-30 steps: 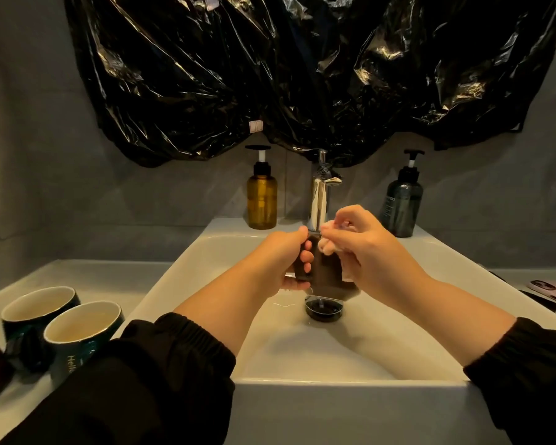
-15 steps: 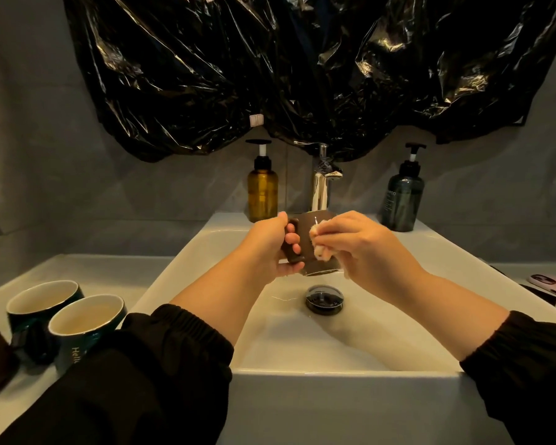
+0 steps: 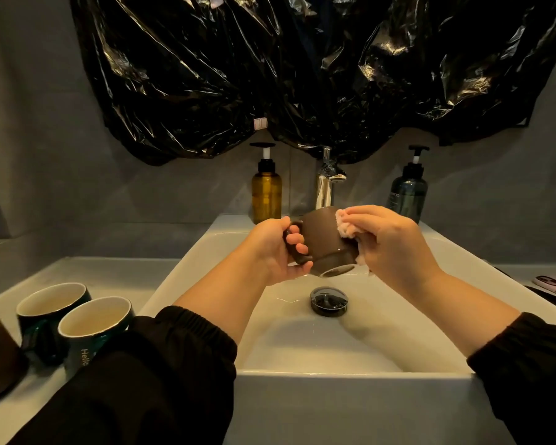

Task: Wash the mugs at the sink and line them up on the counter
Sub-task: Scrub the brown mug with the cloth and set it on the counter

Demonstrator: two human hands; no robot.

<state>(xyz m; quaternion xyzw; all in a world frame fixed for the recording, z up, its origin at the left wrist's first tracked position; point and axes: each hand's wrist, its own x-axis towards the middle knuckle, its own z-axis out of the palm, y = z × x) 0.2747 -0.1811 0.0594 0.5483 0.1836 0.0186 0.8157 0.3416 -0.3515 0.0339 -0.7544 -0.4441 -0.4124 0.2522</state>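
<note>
Scrubbed mug (image 3: pixel 321 239) over sink (image 3: pixel 334 375): handle (image 3: pixel 294 227) clasped in left grip (image 3: pixel 275 248), cloth (image 3: pixel 345 224) pinched against its side in right grip (image 3: pixel 389 242). Had three other mugs (image 3: pixel 93 329), possibly unwashed, on surface (image 3: pixel 109 274).

Dim, warm light; glare streaks the black plastic sheet (image 3: pixel 270 75); edges bow.

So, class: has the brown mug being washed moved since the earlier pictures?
Yes. The brown mug has risen away from the drain, towards the tap; the left hand grips it, the right hand presses a cloth on it.
</note>
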